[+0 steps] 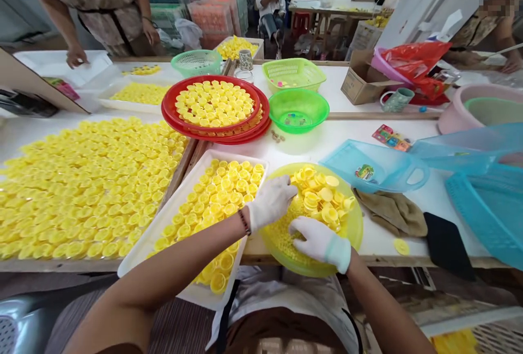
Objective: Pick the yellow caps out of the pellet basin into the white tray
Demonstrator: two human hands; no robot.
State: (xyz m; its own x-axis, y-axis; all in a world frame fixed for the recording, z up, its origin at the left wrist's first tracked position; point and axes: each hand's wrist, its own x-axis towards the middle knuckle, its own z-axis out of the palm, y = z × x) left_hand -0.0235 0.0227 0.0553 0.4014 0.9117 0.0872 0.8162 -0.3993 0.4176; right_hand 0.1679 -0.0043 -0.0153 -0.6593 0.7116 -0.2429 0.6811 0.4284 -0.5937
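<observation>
A round yellow-green basin (pixel 357 223) stands at the table's front edge. Inside it are a heap of flat yellow plastic discs (pixel 322 193) and many tiny yellow beads (pixel 284 239). My left hand (pixel 272 201), in a white glove, is over the basin's left side with its fingers curled in beside the discs; what they hold, if anything, is hidden. Above the beads is my right hand (pixel 321 240), also gloved, its fingers bent and the thumb apart from them. Left of the basin, a white tray (pixel 137 253) carries rows of round yellow cups (pixel 229 190).
Yellow cups (pixel 93 190) cover the left table. Red trays (pixel 167 109) are stacked behind, next to a green bowl (pixel 300 111). On the right lie a blue scoop (pixel 347 160), a brown cloth (pixel 394 212), a black pad (pixel 447 245) and blue baskets (pixel 490 207). Other people are nearby.
</observation>
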